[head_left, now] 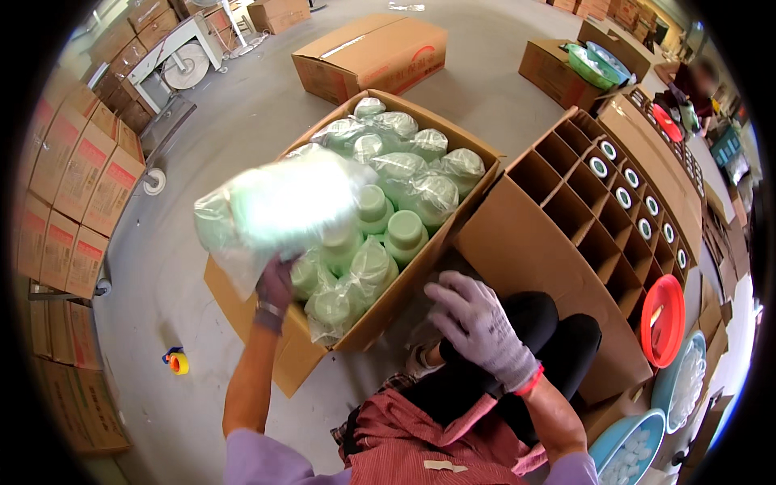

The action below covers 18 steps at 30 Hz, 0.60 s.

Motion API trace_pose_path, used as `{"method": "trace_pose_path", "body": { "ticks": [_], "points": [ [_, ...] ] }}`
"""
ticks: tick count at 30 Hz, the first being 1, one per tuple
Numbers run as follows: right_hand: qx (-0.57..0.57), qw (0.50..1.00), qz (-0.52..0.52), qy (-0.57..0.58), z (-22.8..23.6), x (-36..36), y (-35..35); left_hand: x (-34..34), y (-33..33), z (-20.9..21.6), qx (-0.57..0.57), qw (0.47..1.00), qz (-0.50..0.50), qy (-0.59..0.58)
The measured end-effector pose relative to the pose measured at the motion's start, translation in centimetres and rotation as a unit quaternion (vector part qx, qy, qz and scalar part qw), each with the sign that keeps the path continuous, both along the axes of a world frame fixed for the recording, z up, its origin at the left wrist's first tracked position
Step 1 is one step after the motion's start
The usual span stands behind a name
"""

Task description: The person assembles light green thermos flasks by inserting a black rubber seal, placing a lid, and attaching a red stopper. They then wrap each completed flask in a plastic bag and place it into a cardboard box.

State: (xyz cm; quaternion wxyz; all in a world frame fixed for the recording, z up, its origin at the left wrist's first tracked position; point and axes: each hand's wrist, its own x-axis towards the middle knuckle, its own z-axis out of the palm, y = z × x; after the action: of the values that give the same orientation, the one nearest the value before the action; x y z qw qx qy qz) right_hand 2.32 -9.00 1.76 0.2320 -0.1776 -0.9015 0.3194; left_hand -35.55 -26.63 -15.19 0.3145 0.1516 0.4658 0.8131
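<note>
Clear, thin plastic gave the bag (pixel 218 214) a glossy, glaring surface, while the pale green bottles (pixel 406 232) were smooth plastic with a soft sheen, some under crinkled, shiny film (pixel 398 166). The open carton (pixel 295 361) and the divided box (pixel 537 271) were matt brown cardboard. A pale knit-cloth glove (pixel 501 352), matt and faintly rough, covered the right hand (pixel 478 325). The reddish garment (pixel 396 465) was soft, dull cloth. Glossy red plastic formed the dish (pixel 671 319); the blue basins (pixel 604 443) were smooth plastic, and the grey floor (pixel 178 283) looked smooth.
</note>
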Motion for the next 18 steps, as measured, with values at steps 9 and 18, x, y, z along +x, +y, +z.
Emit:
{"method": "trace_pose_path", "body": {
  "ticks": [9,18],
  "points": [
    [0.175,0.965,-0.125,-0.150,-2.2,7.3,3.1,-16.7,11.1,-8.8,-0.299,0.922,0.228,0.090],
    [0.194,0.960,-0.160,-0.125,-3.2,6.7,3.5,-11.5,14.2,-7.0,-0.357,0.659,0.236,0.619]
  ]
}}
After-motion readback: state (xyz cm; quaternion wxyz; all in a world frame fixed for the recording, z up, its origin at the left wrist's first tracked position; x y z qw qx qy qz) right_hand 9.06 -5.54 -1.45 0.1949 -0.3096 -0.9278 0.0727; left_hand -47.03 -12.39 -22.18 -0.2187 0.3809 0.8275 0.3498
